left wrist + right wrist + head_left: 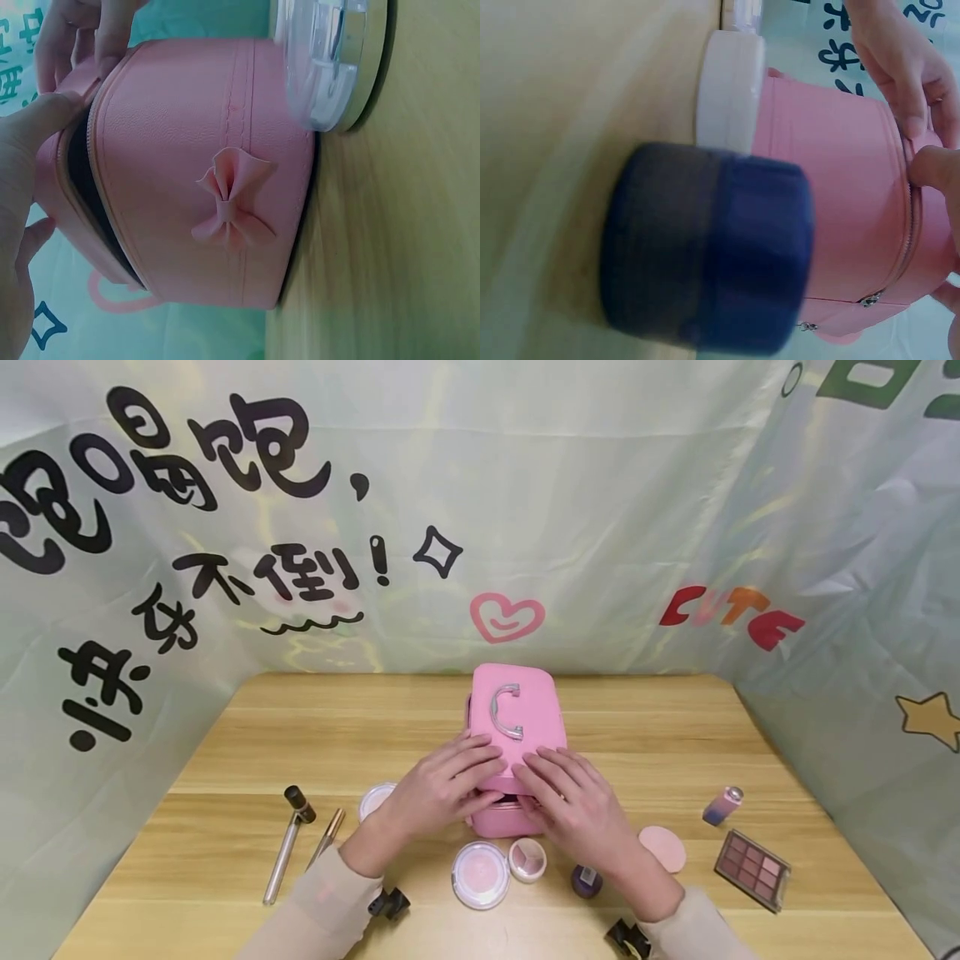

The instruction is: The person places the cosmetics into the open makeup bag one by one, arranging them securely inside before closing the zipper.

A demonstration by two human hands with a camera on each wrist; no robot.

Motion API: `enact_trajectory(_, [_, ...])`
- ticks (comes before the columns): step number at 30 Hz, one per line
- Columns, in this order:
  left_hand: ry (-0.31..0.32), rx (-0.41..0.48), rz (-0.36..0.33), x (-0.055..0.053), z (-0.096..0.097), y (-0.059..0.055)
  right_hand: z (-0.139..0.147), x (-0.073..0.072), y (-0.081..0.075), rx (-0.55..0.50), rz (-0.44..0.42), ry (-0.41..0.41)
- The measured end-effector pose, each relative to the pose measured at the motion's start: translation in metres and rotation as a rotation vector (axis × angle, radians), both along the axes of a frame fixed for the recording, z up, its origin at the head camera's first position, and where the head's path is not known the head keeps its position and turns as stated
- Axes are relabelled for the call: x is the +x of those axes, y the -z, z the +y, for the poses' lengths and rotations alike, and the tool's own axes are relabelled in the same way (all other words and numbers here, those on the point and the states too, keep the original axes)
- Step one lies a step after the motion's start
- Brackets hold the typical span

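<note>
A pink makeup case (506, 821) with a zipped lid (534, 710) and a silver handle (495, 713) stands in the middle of the table. My left hand (448, 779) holds the lid's near left edge, fingers on top and thumb at the rim. At the near right edge my right hand (581, 802) grips the lid the same way. In the left wrist view the zip is undone, and a dark gap shows between lid and body. A pink bow (231, 202) decorates the side there. Metal zip pulls (870, 300) hang at the case's corner in the right wrist view.
Before the case lie a round compact (480, 875), a small pot (527, 860) and a dark blue jar (587, 881). Two slim tubes (281, 860) (327, 835) are left; a pink puff (663, 848), lipstick (722, 806) and eyeshadow palette (752, 869) are right. Another compact (375, 797) is partly hidden.
</note>
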State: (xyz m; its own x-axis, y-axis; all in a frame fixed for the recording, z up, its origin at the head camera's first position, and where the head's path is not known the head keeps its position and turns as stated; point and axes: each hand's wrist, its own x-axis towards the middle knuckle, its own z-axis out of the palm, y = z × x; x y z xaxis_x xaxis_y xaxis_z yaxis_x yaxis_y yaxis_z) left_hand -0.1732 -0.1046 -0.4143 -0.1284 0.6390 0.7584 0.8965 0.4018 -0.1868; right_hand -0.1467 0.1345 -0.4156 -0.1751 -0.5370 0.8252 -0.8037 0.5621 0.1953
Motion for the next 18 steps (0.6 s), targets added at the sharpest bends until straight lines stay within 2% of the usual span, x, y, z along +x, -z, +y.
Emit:
enact_trajectory(3, [-0.013,0.031,-0.033,0.001,0.001,0.0,-0.001,-0.001,-0.001,-0.024,0.067,-0.006])
enact_trajectory(6, [-0.031,0.05,-0.062,0.001,-0.001,-0.003,-0.001,-0.002,-0.002,-0.044,0.092,-0.005])
enact_trajectory(12, [-0.027,0.005,-0.073,-0.001,-0.005,-0.014,0.002,-0.001,-0.003,-0.069,0.061,-0.004])
enact_trajectory(18, [0.002,0.071,-0.076,-0.009,-0.004,-0.022,0.009,-0.001,-0.006,-0.132,0.0,0.008])
